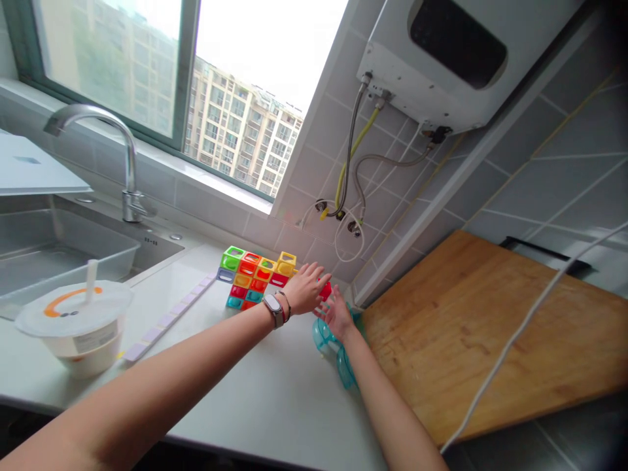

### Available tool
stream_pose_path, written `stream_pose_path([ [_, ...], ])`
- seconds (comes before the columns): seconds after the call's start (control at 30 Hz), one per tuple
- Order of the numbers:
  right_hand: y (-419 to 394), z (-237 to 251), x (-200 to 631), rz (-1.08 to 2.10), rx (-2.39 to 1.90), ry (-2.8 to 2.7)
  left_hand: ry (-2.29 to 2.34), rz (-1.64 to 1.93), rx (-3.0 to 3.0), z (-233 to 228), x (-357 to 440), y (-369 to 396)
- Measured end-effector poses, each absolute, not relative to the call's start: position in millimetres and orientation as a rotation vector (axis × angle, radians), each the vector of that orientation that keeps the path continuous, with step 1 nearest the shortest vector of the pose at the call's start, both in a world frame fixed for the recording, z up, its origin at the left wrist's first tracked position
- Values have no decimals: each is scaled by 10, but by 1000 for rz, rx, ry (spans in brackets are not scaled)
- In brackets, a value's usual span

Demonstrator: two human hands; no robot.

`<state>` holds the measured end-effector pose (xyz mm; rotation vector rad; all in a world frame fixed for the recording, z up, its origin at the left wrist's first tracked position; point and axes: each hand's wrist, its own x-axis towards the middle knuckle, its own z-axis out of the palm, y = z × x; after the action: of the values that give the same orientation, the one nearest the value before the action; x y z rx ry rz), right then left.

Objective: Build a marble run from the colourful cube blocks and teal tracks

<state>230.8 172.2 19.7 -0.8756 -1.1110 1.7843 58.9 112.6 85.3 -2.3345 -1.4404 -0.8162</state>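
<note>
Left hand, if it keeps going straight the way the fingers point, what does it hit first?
Probably the red block right at the left hand's fingertips; whether they already touch is unclear. Beyond it stands the tiled wall.

The stacked blocks (255, 278) show green, orange, yellow, red and teal — each with a paler window. A red piece (326, 290) sits between the hands. Translucent teal pieces (328, 340) lie on the white counter (275, 392) — beside a honey-brown wooden board (490, 327).
</note>
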Motion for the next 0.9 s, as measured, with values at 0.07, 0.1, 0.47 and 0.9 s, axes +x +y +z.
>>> stream_pose_path([
  [0.07, 1689, 217, 2249, 1821, -833, -1068, -1430, -908, -2349, 825, 631, 930],
  [0.1, 1676, 222, 2229, 1825, -821, -1050, -1427, -969, -2362, 803, 652, 791],
  [0.47, 1372, 141, 2167, 1765, -824, -759, -1810, -1312, -2164, 32, -109, -957],
  [0.9, 140, -689, 1871, 1202, -907, -1639, -2308, -1303, -2079, -439, -941, -953],
])
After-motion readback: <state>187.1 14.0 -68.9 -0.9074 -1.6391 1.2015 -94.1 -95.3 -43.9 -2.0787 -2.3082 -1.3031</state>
